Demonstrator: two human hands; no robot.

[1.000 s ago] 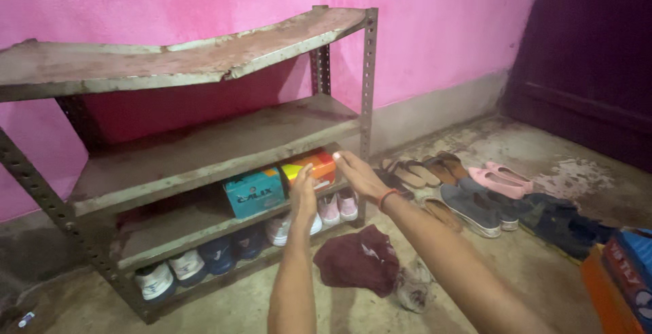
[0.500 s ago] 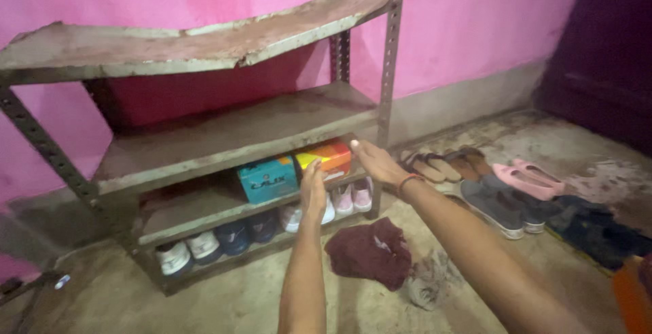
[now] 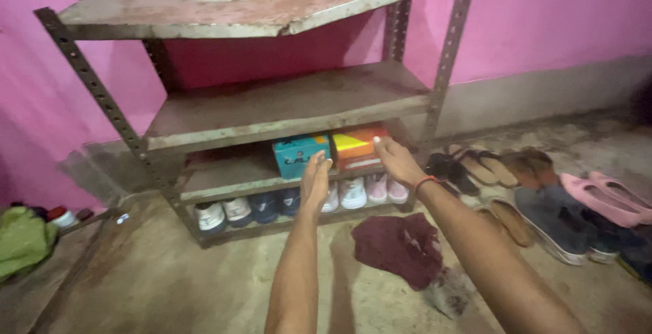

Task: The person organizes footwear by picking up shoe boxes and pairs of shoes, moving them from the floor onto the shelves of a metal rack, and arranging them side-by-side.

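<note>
Both arms stretched toward a rusty metal shoe rack [image 3: 285, 113]. Left hand [image 3: 315, 183] open, fingers straight, just before the teal shoebox [image 3: 299, 156] on the third shelf. Right hand [image 3: 397, 161] open, palm down, fingertips at the orange-and-yellow shoebox [image 3: 356, 146], at 3 o'clock of the teal one. Sneakers [image 3: 353, 192] on the bottom shelf. Maroon cloth [image 3: 401, 247] on the floor at 5 o'clock.

A pink wall [image 3: 543, 14] behind a rusty grey shelf [image 3: 272, 106]. On it, a teal box [image 3: 299, 156] beside an orange and yellow box [image 3: 356, 145]. Below, white, navy and pink shoes [image 3: 353, 192]. A maroon cloth [image 3: 401, 247] lies on the grey floor [image 3: 170, 286].
</note>
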